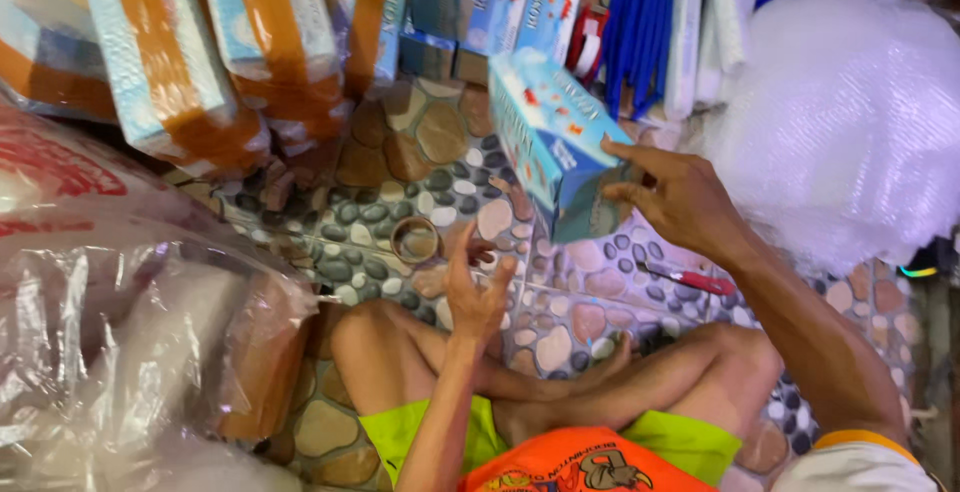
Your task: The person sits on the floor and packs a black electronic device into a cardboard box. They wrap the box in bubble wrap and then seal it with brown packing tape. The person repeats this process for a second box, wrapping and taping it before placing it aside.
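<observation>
We see the right hand (pixel 672 197) gripping the blue box (pixel 551 142) by its near right end, long axis running far-left over the pebble floor (pixel 440 167), while the left hand (pixel 478 290), open and empty, waits below it.

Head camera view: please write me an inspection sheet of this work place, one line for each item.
Surface: floor with pebble pattern; the person sits on it cross-legged.
Job's things: blue box, tilted, held at its lower end.
Clutter: tape roll on the floor near the left hand; red-handled tool on the floor.
Grippers: right hand grips the blue box; left hand open, holding nothing.
Cables: nothing seen.
Surroundings: taped parcels at upper left; stacked blue boxes at top; bubble wrap at right; plastic bags at left.
</observation>
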